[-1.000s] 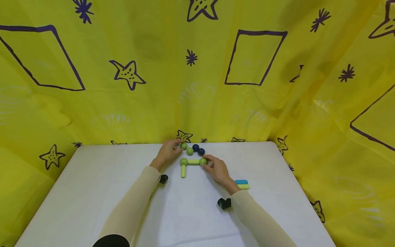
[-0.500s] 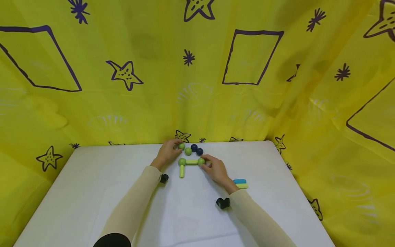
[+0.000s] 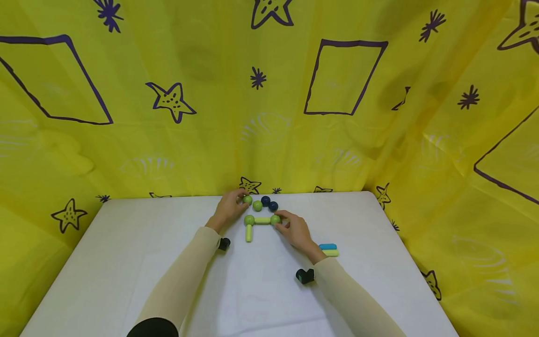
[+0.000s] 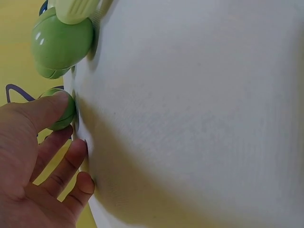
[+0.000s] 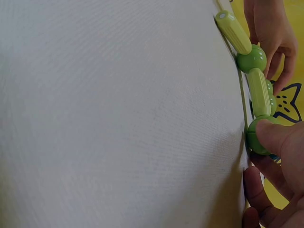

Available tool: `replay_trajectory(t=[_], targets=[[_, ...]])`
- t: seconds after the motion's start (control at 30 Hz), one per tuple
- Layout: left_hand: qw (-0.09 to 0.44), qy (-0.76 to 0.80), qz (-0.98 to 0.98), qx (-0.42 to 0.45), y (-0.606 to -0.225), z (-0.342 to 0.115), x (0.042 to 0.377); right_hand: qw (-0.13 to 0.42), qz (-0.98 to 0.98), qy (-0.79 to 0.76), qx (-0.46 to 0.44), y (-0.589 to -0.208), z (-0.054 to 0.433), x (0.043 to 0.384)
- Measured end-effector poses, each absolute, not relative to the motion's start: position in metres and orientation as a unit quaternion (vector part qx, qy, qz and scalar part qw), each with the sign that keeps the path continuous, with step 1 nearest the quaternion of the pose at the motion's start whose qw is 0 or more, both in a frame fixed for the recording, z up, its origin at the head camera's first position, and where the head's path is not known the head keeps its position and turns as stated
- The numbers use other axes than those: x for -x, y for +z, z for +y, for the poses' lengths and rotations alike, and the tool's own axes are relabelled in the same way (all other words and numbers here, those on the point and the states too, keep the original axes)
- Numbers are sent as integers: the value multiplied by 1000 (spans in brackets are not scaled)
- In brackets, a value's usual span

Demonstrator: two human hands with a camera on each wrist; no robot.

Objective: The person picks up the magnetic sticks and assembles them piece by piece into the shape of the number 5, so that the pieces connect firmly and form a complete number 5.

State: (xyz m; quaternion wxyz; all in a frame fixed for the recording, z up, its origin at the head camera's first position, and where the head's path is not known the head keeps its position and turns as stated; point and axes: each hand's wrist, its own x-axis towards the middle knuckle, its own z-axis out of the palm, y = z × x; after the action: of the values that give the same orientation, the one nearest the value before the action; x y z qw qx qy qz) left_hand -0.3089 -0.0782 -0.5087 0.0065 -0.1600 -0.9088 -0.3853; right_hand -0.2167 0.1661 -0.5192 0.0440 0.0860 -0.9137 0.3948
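Observation:
Near the table's back edge, my left hand (image 3: 229,208) pinches a green ball (image 4: 68,114) between thumb and fingers. My right hand (image 3: 296,231) grips the green ball (image 3: 275,220) at the right end of a joined piece. From that ball a light green rod (image 3: 263,220) runs left to another green ball (image 3: 249,220). A second light green rod (image 3: 249,233) points from this corner ball toward the front, its near end free. In the right wrist view my thumb (image 5: 271,134) lies over the end ball.
Just behind the joined piece are a loose green ball (image 3: 258,206) and two dark blue balls (image 3: 265,201). A blue rod (image 3: 328,246) and a light green rod (image 3: 330,253) lie beside my right wrist. Yellow patterned cloth (image 3: 210,154) hangs behind the white table (image 3: 126,262).
The view shifts slightly. Both hands keep their places, the left on the loose ball and the right on the end ball.

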Motion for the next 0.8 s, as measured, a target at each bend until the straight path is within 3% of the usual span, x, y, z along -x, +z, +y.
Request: replay_trajectory(t=[0.5, 0.8], targets=[[5, -394, -906, 153, -501, -90, 301, 31, -916, 390, -88, -518, 166, 218], [41, -407, -895, 180, -494, -101, 292, 23, -918, 387, -88, -515, 166, 219]])
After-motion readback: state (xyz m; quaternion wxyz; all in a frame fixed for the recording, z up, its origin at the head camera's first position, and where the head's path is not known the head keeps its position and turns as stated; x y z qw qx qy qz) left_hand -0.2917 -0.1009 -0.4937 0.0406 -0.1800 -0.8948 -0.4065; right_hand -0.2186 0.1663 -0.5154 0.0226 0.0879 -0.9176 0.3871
